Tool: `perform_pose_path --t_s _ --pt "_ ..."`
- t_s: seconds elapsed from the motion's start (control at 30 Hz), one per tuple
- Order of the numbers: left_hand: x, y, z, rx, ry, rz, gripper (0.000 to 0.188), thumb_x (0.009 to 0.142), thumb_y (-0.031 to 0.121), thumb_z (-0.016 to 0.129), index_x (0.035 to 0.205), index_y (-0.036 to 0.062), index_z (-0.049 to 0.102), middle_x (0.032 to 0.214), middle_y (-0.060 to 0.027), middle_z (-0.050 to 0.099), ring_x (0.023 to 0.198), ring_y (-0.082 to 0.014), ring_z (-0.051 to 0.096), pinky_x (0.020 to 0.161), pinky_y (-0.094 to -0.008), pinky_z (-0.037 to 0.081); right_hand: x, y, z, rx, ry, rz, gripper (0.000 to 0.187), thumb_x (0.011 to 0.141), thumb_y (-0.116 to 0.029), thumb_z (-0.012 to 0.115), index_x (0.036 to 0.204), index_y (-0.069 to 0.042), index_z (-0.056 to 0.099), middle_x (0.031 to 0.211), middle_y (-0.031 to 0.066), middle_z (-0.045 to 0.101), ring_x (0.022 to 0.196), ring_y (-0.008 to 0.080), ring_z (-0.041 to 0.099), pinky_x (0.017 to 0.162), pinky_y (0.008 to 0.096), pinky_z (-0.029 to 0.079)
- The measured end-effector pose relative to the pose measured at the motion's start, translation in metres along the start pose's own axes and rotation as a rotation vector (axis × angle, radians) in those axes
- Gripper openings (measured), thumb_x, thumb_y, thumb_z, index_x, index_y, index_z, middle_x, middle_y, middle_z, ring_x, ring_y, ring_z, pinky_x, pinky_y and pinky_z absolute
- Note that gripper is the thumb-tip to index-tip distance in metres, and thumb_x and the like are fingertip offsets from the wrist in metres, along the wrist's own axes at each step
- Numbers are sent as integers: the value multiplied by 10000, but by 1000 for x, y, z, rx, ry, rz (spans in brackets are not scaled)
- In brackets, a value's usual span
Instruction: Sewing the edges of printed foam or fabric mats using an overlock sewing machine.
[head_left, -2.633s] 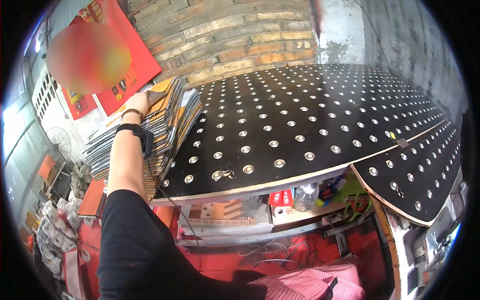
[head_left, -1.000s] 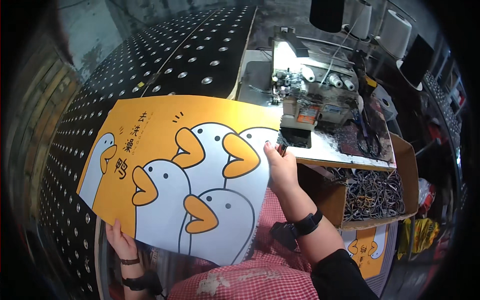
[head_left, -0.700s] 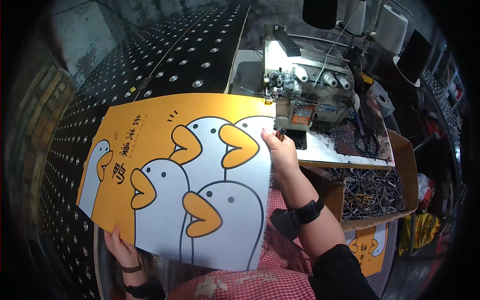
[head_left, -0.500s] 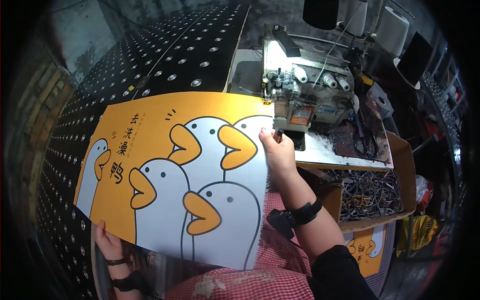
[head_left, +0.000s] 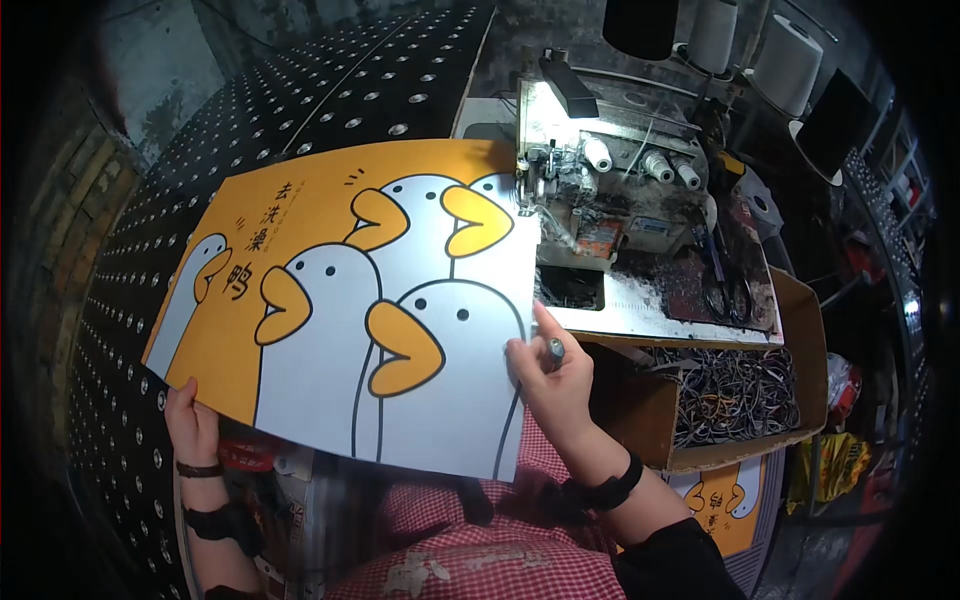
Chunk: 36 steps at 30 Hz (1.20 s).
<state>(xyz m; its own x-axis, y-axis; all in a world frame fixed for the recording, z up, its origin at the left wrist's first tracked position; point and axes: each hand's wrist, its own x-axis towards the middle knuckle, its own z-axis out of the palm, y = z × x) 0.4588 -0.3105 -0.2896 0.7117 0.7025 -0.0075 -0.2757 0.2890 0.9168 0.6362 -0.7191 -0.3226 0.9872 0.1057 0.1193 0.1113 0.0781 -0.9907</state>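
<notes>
A flat orange and pale-grey mat (head_left: 320, 390) printed with cartoon ducks spreads across the middle. Its upper right edge lies at the needle area of a lit overlock sewing machine (head_left: 620, 190). At the mat's lower left edge my left hand (head_left: 192, 422) is closed, with the thumb on top. My right hand (head_left: 553, 385) pinches the right edge below the machine, thumb on the printed face. A small round-ended object (head_left: 555, 348) shows between its fingers; its kind is unclear. The fingers under the mat are hidden.
Black table (head_left: 400, 90) with shiny metal dots lies beyond the mat. Scissors (head_left: 730, 275) rest on the machine's plate. Below it, a cardboard box (head_left: 650, 405) holds trimmings (head_left: 740, 395); another duck mat (head_left: 735, 500) lies lower right. Thread cones (head_left: 785, 62) stand behind.
The mat has moved away from me along the machine. My right hand is now lower on its right edge, nearer its front corner. My left hand has moved forward with the mat.
</notes>
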Motion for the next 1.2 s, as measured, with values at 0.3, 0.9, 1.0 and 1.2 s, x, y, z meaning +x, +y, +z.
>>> perform_pose_path --t_s 0.3,0.9,1.0,1.2 --pt "76 -7 39 -26 9 -87 301 840 -55 392 1137 -99 421 1149 -185 501 1085 -266 498 958 -364 385 -13 -9 -7 -22 -26 -15 310 781 -47 627 1086 -14 580 719 -21 549 653 27 508 598 164 433" --pt "213 -37 133 11 134 -114 187 837 -36 426 1008 -71 491 1014 -158 550 933 -248 566 792 -283 479 72 -1 -2 -390 211 -423 138 682 -33 629 815 -69 639 707 80 621 617 177 605 551 260 452" --pt "231 -46 152 -17 122 -90 205 828 -61 416 1020 -90 481 1033 -171 538 961 -265 557 814 -291 476 82 -6 1 -496 260 -378 159 696 -70 631 855 -74 645 724 101 624 615 213 605 560 282 461" --pt "258 -50 176 142 70 97 258 805 -103 412 1058 -82 452 1062 -190 519 972 -303 547 849 -354 471 76 -7 8 -543 218 -332 277 737 -140 629 1012 -105 638 752 144 625 628 250 612 592 314 474"
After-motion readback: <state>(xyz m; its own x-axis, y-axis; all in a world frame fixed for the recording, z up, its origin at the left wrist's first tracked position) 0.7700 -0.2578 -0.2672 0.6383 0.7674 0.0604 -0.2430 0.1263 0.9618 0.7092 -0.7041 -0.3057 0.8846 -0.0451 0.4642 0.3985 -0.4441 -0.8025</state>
